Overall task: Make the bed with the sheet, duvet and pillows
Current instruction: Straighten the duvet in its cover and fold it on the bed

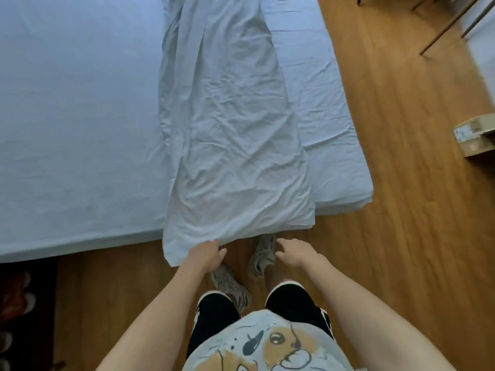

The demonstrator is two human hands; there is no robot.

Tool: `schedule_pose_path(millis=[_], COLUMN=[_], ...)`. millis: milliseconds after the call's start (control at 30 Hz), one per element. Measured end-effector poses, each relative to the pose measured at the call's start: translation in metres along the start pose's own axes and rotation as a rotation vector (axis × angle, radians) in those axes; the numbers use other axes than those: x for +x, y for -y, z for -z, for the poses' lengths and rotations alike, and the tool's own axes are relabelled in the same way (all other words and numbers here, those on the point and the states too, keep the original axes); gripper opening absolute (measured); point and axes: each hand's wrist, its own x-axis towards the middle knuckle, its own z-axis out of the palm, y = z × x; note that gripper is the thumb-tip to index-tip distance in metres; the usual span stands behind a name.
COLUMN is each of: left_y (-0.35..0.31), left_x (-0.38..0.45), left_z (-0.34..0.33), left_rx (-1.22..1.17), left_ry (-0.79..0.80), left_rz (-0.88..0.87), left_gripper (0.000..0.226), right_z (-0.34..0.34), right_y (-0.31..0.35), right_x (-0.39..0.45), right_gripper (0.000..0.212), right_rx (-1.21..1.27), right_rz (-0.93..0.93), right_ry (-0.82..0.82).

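Observation:
A pale blue duvet (235,129) lies bunched in a long strip down the bed, its near end hanging over the foot edge. The mattress is covered by a light blue fitted sheet (75,116). My left hand (207,254) grips the duvet's near left corner at the bed's foot. My right hand (296,251) hovers just below the duvet's near right edge, fingers loosely curled and holding nothing. No pillows are in view.
I stand on a wooden floor (401,236) at the foot of the bed, feet in grey shoes (261,257). A cardboard box (475,135) sits on the floor at right. Thin furniture legs (450,25) stand top right. Dark clutter (18,303) lies at bottom left.

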Motion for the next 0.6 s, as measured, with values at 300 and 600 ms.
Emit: schedule_pose_path(millis=[300, 600], left_y=[-0.054, -0.123], left_x=[-0.126, -0.134], left_z=[-0.045, -0.083], left_rx=[-0.105, -0.094], left_ry=[-0.044, -0.073], left_rz=[-0.084, -0.028], left_gripper=[0.047, 0.040], right_z=[-0.065, -0.076], right_y=[-0.005, -0.095], right_x=[-0.129, -0.169], right_gripper=[0.053, 0.049], right_rx=[0.235, 0.448], right_rz=[-0.064, -0.156], right_ry=[0.041, -0.045])
